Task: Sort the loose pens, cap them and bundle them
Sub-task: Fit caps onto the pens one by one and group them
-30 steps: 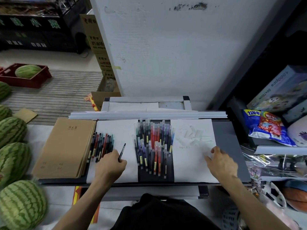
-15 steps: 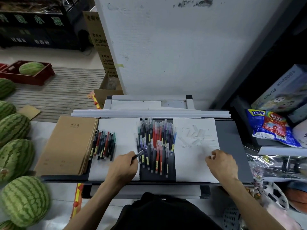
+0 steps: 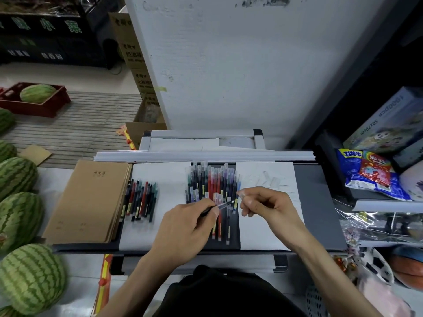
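Observation:
My left hand [image 3: 186,221] grips an uncapped dark pen [image 3: 221,205] with its tip pointing right. My right hand [image 3: 265,205] pinches a clear cap [image 3: 242,195] just right of that tip, a small gap between them. Both hover over the pile of capped pens [image 3: 212,191] in red, purple, blue and dark colours on the dark tray [image 3: 318,202]. A row of uncapped pens [image 3: 141,200] lies on white paper at the left. Loose clear caps [image 3: 269,179] sit on white paper at the right.
A stack of brown notebooks [image 3: 89,200] lies at the tray's left end. Watermelons [image 3: 18,209] line the left side. Long white strips [image 3: 203,155] run along the tray's back edge. Snack bags [image 3: 370,175] and boxes fill shelves on the right.
My left hand carried the pen from the left row rightward over the middle pile. My right hand lifted off the right paper with a cap and came left to meet the pen tip.

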A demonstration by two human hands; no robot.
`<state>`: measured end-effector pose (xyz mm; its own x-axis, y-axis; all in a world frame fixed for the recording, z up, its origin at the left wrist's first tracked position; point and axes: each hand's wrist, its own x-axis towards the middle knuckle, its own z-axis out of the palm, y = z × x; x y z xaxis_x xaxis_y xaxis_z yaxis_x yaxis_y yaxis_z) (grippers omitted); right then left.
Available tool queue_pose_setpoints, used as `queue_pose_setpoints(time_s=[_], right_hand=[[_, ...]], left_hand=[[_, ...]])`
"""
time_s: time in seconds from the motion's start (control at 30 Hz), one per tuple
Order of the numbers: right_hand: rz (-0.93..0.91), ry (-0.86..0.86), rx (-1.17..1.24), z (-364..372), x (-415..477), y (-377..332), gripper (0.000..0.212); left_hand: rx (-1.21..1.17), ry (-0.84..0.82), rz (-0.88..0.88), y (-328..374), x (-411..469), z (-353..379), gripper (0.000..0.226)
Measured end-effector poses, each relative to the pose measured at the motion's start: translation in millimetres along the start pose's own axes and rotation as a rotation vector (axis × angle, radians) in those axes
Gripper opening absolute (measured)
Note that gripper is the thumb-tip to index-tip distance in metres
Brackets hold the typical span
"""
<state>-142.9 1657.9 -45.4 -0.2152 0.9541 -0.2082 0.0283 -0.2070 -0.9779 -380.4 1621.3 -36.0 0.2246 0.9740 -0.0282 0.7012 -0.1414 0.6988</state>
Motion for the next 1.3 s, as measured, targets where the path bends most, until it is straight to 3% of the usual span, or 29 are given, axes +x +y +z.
queue_pose_setpoints(time_s=[0.5,0.67,0.83,0.97,1.1,1.17,1.3], right_hand=[[-0.056,-0.143,-0.293,1.1,0.7,-18.8,0.019],[-0.038,-0.072,-0.226,-0.2,-0.4,-15.4,0.016],[-0.058,-0.131,-0.318,10.6,-1.5,-10.6,0.016],[-0.044,-0.051,-0.384,20.9,1.6,-2.8,0.022],[0.076,-0.018,-0.202,25.4,4.3,3.2,0.028],[0.127,0.005,-0.112,25.6,4.3,4.4,0.019],[0.273,0.048,0.355,33.1,0.7,11.1,0.018]], left_hand=[[0.107,0.081,0.089,-0.7,0.0,-10.5,0.020],[0.104,0.083,0.067,0.5,-0.3,-13.3,0.022],[0.134,0.046,0.099,4.8,1.7,-6.5,0.023],[0.208,0.049,0.107,3.3,2.5,4.7,0.024],[0.300,0.080,0.162,1.6,3.2,10.3,0.025],[0.353,0.099,0.195,2.9,5.3,9.5,0.030],[0.324,0.100,0.176,8.6,15.9,12.9,0.030]])
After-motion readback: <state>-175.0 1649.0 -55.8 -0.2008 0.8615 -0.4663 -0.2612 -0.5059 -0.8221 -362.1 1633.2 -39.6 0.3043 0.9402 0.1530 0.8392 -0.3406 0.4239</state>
